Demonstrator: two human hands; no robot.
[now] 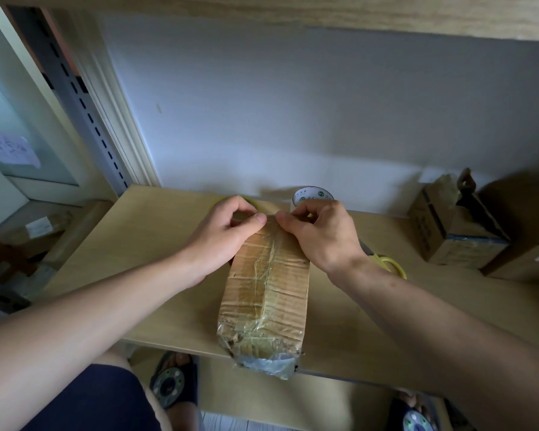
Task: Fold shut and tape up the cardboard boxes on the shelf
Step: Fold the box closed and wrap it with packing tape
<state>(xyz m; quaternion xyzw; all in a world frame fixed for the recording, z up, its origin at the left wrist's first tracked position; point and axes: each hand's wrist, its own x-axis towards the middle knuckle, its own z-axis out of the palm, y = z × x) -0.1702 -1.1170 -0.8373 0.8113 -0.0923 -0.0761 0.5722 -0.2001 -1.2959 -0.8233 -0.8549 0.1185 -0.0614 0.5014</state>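
A long, worn cardboard box [266, 293] lies closed on the wooden shelf [143, 244], its near end jutting over the front edge. Clear tape runs along its top seam and wraps its crumpled near end. My left hand [227, 234] and my right hand [318, 234] meet at the box's far end, thumbs and fingertips pinching the tape there. A roll of tape [313, 195] stands just behind my right hand, partly hidden by it.
Yellow-handled scissors [389, 264] lie right of the box, under my right wrist. A yellowish ring [223, 200] peeks out behind my left hand. Taped small boxes [455, 231] stand at the shelf's right end. A slotted metal upright [84, 110] rises at left.
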